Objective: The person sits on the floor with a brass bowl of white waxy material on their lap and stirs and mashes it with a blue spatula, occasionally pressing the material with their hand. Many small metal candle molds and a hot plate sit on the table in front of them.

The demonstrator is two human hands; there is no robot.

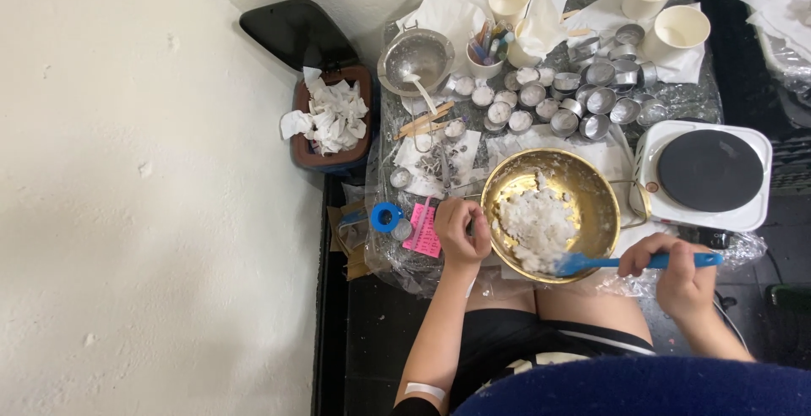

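1. Head view: the left hand [460,232] is curled round the rim of the gold bowl [583,181], steadying it on the table [693,102].
2. The right hand [678,274] is closed round the handle of the blue spatula [629,261], whose blade rests at the bowl's near edge beside the white flakes [538,223].
3. The flakes look solid and unmelted; the hot plate [708,171] stands bare, and many small metal cups [601,99] look unfilled.

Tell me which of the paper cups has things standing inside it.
The small cup just right of the steel bowl. Coloured sticks poke out of it; the other cream cups at the table's far edge show bare insides.
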